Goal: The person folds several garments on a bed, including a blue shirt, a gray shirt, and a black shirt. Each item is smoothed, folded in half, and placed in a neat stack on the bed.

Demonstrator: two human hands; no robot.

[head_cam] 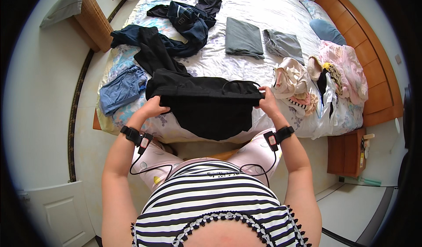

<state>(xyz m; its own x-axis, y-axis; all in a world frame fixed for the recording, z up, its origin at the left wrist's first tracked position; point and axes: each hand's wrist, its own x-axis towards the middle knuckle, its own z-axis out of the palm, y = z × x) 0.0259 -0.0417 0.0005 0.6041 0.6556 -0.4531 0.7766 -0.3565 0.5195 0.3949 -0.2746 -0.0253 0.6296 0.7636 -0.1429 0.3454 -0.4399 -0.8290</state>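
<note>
A black garment (211, 112) is stretched sideways between my two hands at the near edge of the bed; a cord loop shows near its right end. My left hand (155, 106) grips its left end, and my right hand (267, 101) grips the right end. Part of the cloth lies on the bed behind, and the lower part hangs over the bed's edge. Left of it lies a blue folded garment (122, 89). Beyond are a long black garment (158, 51) and dark blue clothes (193, 24) in a loose heap.
A folded grey-green cloth (244, 37) and grey shorts (284, 45) lie mid-bed on the floral sheet (207, 65). At right are a cream clothing heap (290, 79), pink fabric (346, 69) and a white plastic bag (326, 115). A wooden headboard (366, 59) and nightstand (344, 153) stand at right.
</note>
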